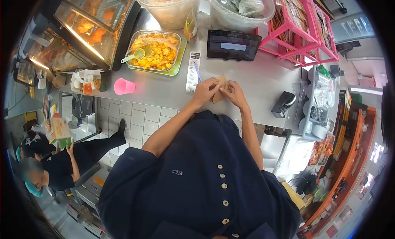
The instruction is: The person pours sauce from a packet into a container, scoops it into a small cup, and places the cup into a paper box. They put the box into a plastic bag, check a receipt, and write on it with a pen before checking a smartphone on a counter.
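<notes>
A small folded piece of brown paper (218, 97) is held upright just above the front edge of the steel counter. My left hand (205, 92) pinches it from the left side, fingers closed on its edge. From the right, my right hand (233, 94) grips the same paper between thumb and fingers. Whether anything is inside the paper cannot be made out. Just left of my hands, a long printed receipt (192, 76) lies flat on the counter, with a slim purple-white pen (198, 70) across its right side.
Behind my hands stands a black tablet (233, 44). To the left are a tray of yellow food (161, 49), a pink cup (124, 86) and a heated display case (92, 25). Pink racks (288, 45) and a black device (284, 104) stand right. A co-worker (61, 167) holds a box.
</notes>
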The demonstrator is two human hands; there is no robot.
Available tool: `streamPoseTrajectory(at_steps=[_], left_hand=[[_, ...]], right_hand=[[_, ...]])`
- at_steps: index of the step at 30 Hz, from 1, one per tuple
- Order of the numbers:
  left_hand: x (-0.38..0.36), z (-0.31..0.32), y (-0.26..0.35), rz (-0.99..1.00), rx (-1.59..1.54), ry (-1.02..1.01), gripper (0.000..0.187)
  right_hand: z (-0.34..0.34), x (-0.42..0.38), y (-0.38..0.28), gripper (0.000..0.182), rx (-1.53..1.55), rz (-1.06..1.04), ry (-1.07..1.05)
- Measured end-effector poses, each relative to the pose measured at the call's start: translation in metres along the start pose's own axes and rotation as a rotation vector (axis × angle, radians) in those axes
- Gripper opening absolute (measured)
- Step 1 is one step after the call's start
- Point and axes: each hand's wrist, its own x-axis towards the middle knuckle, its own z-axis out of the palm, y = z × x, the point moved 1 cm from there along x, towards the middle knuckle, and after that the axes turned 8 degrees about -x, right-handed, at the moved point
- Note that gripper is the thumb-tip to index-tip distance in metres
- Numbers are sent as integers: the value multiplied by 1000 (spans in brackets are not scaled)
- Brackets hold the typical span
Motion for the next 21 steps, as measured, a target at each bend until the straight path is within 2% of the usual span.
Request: streamPoseTrajectory(at_steps=[1,4,7,10,13,14,17,20,21], left_hand=[[1,0,0,-68,-69,-13,17],[5,-6,-1,-108,-168,-34,17],[7,-9,-18,-217,-447,16,21],[13,-22,-22,-301,-495,105,21],[14,-21,-14,-214,-579,11,25],[13,-20,-12,-168,-606,-13,28],[4,-21,4,64,-140,-78,42],[-1,-12,20,149,56,-138,51],[-2,-10,16,211,139,-145,49]], right_hand=[[-1,-1,-1,38,86,-9,-29],[5,-8,-1,33,289,57,-67],[6,-13,20,25,558,7,-111],[7,-28,27,20,924,18,-100],[4,-36,20,21,979,62,-55],[4,-36,21,23,908,47,-58],[2,-33,14,27,688,12,-70],[0,-26,8,33,488,23,-86],[4,-21,14,34,444,31,-80]])
